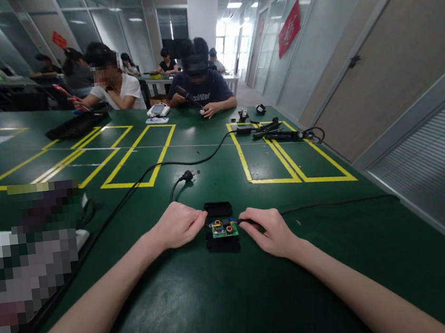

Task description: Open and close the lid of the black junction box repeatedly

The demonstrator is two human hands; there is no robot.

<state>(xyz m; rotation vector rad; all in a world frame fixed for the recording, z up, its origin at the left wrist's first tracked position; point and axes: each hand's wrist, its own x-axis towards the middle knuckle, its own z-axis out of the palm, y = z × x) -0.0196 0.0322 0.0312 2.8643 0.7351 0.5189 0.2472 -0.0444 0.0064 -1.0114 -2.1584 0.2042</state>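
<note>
Head view: a circuit board (224, 230) is seemingly being positioned; a cable (310, 207) is pinched by the right hand (271, 230); the left hand's (181, 225) fingers are narrowed, their hold cannot be told; gentle handling is called for.

green table (276, 298), glass partition walls (102, 28), ceiling lights (234, 5)

Bare hands, left hand (183, 223) and right hand (267, 230), ungloved and plain. Left forearm (100, 290): uncovered, slim, smooth, thickening gradually toward the near left. Right forearm (358, 290): same build, long and slender, uncovered right out to the near right. Both taper into narrow wrists (299, 248). Knuckles softly rounded, thumbs slim. Some fingers partly hidden from where I'm standing; nails too small to make out. Anything worn higher up is out of view.
</note>
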